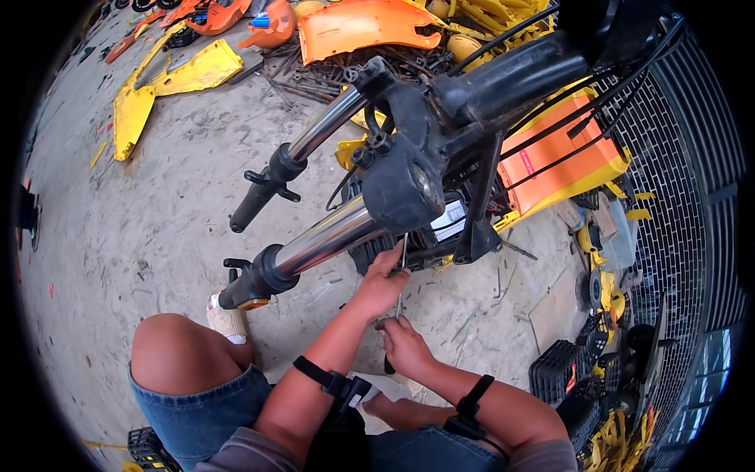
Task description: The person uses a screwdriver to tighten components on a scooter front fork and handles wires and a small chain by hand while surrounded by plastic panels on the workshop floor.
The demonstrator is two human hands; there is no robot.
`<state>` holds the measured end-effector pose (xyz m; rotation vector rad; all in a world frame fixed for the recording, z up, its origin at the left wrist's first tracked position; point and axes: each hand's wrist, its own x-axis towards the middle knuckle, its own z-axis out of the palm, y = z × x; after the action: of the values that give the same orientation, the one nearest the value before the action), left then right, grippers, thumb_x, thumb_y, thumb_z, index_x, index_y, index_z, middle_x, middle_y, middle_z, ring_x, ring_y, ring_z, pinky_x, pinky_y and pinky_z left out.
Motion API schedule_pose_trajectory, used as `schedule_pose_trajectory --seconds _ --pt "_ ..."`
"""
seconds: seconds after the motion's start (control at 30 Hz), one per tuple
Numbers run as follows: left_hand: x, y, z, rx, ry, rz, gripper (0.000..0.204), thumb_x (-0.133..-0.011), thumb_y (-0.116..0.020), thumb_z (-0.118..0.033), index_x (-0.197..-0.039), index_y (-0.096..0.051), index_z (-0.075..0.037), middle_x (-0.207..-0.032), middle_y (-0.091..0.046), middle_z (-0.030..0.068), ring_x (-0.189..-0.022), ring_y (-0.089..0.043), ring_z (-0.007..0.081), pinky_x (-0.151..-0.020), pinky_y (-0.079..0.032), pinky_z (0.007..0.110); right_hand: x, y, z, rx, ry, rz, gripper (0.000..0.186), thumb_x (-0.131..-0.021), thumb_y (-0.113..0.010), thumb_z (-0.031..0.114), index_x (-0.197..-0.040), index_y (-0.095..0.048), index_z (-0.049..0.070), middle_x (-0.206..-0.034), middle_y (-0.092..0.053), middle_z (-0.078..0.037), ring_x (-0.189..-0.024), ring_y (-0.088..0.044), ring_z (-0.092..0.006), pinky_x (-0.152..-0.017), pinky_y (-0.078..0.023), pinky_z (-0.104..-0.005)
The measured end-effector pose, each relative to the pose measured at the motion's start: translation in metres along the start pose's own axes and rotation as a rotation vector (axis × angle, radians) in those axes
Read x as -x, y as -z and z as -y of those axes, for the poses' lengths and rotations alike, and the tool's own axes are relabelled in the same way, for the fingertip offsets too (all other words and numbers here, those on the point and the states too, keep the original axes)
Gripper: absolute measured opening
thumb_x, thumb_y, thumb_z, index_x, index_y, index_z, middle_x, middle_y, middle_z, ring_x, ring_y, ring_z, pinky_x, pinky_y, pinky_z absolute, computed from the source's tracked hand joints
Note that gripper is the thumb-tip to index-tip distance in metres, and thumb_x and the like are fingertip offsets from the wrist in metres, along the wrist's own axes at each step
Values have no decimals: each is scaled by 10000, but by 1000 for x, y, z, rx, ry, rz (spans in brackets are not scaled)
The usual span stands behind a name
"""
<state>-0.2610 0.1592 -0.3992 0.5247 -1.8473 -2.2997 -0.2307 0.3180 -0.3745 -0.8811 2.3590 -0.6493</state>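
A black scooter frame with its front fork (326, 242) lies tilted in front of me, its two shiny tubes pointing to the lower left. Under the fork's thick clamp, my left hand (383, 285) is closed around the thin metal shaft of what looks like a screwdriver (399, 303). The upper end of that shaft reaches up to the frame. Just below and to the right, my right hand (406, 350) grips the tool's lower part, and a dark end shows beneath the fingers. Behind the clamp sits a box with a white label (449, 221). The tool's tip is hard to make out.
Orange panels (370, 33) and yellow panels (135, 118) lie at the back, beside a heap of dark metal rods (314, 82). An orange and yellow body panel (550, 153) stands right of the frame. Black crates (553, 370) and yellow parts line the right wall.
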Motion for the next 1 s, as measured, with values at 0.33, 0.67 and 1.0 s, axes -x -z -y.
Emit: schedule_pose_trajectory --seconds 0.33,0.67,1.0 --pt "-3 6 -1 36 21 24 625 -926 -631 -134 -1503 -412 -33 -1405 -502 167 -1312 -480 286 -1088 -359 319 -32 -5 -28 -29 -1 34 124 -921 -590 116 -1015 -629 47 -1030 -623 -199 -951 -622 -424 -818 -503 -499" --pt "-11 5 13 -239 -49 14 667 -943 -620 -99 -1548 -340 -76 -1308 -537 125 -1197 -526 235 -1043 -393 309 -66 20 -15 315 -158 209 205 -900 -628 223 -1022 -692 71 -1023 -697 -183 -953 -667 -381 -821 -527 -482" --pt "-4 -1 8 -47 -74 -107 505 -907 -647 -109 -1392 -520 -54 -1197 -564 173 -1068 -575 290 -973 -458 370 -54 4 -24 280 -81 159 275 -828 -537 99 -1069 -643 18 -1011 -666 -274 -947 -666 -413 -845 -529 -500"
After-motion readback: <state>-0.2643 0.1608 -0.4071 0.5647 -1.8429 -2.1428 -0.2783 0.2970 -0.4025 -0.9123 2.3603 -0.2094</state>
